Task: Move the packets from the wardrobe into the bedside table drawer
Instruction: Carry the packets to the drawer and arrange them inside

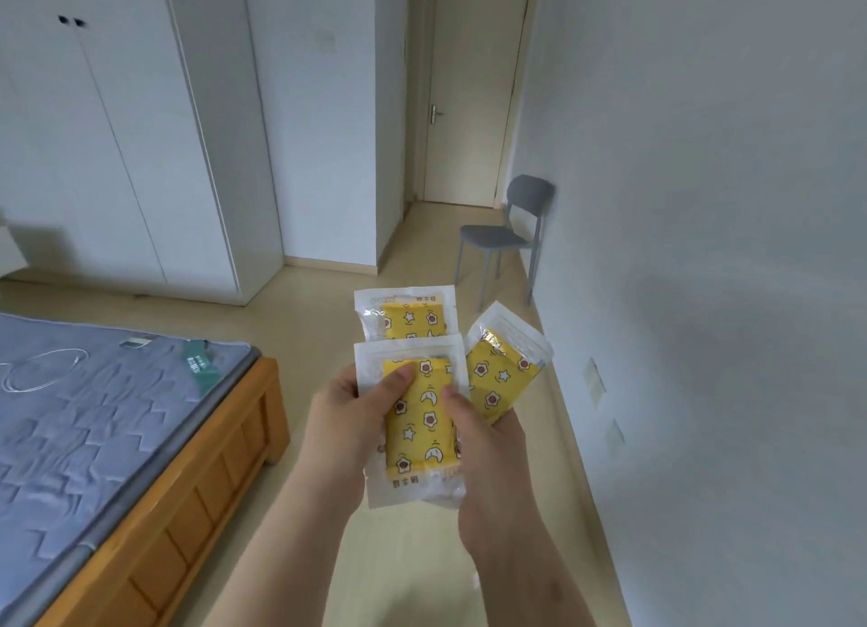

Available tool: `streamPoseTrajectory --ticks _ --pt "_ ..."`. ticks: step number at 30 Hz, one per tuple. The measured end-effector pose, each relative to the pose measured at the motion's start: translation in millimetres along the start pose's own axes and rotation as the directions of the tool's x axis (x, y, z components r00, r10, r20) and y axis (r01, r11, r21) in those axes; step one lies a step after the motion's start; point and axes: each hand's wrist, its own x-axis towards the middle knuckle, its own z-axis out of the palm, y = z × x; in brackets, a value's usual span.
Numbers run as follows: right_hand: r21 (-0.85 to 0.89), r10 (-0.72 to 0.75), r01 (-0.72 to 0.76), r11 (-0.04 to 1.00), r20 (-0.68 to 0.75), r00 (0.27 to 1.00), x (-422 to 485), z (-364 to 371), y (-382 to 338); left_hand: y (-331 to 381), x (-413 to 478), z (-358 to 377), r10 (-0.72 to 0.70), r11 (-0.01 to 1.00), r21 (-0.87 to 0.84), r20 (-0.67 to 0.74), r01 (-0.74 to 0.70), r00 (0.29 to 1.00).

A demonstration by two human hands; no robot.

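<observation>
Packets (422, 439), three in clear wrap with yellow starred filling, are fanned between both hands. The left hand (347, 420) clamps its thumb on the front packet (417, 420) at its upper left. The right hand (488, 457) pinches that packet's right edge with its thumb. The other fingers are hidden behind it. A second packet (408, 317) stands above the front packet, and a third packet (504, 368) tilts out to its right. Both forearms reach forward, and the bed (140, 415) lies to its left.

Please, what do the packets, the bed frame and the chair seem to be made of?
The packets: probably thin plastic film, glossy and partly clear; it shines and crinkles over a yellow printed insert.
The bed frame: looks like wood, orange-brown and smooth, with panelled sides.
The chair: grey and matt, likely moulded plastic; the legs' material is unclear.
</observation>
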Motion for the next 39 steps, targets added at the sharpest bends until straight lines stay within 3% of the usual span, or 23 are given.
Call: streamPoseTrajectory --ticks 7,13,25,32,39 --pt "0.036 -0.03 0.029 0.999 0.025 0.999 213 79 -48 54 228 38 0.06 0.998 0.017 0.074 -0.062 0.995" --pt "0.075 -0.002 0.003 0.997 -0.012 1.0 364 102 -63 55 373 85 -0.003 1.0 -0.004 0.083 0.003 0.997" --pt "-0.01 0.022 -0.021 1.0 0.198 0.98 714 193 -121 101 702 166 0.075 0.994 -0.062 -0.177 -0.087 0.981" --pt "-0.09 0.161 -0.137 0.987 0.375 0.913 847 295 -101 116 842 125 0.019 0.98 -0.171 -0.417 -0.099 0.909" --pt "-0.058 0.166 -0.156 0.986 0.409 0.897 976 421 -89 166 1009 70 0.071 0.975 -0.162 -0.416 -0.151 0.907"
